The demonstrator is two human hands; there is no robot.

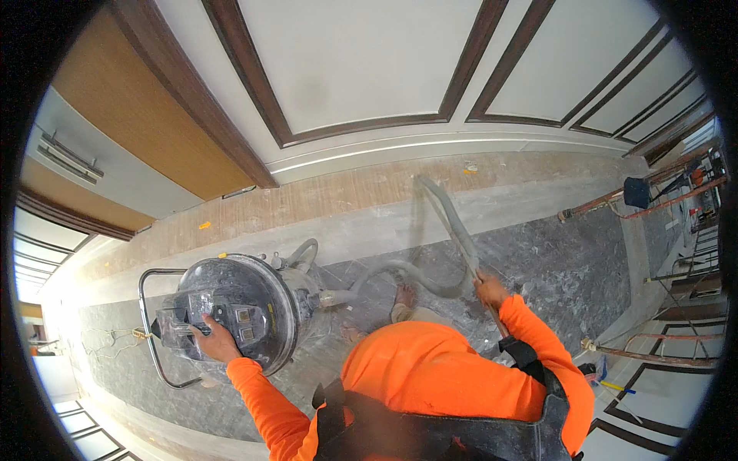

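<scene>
A drum-shaped vacuum cleaner with a dusty black top stands on the floor at my left. My left hand rests on that top beside its switches, fingers stretched and apart. A grey vacuum hose leaves the machine's side and loops across the floor toward my right. My right hand is closed round a thin tube where the hose meets it. Beyond the hand, a curved grey length reaches toward the wall. Part of the tube is hidden by my right hand and arm.
Dusty grey floor tiles lie around me, with a pale border along the panelled wall. A door with a metal handle is at the left. Scaffold frames stand at the right. A loose cable lies behind the vacuum.
</scene>
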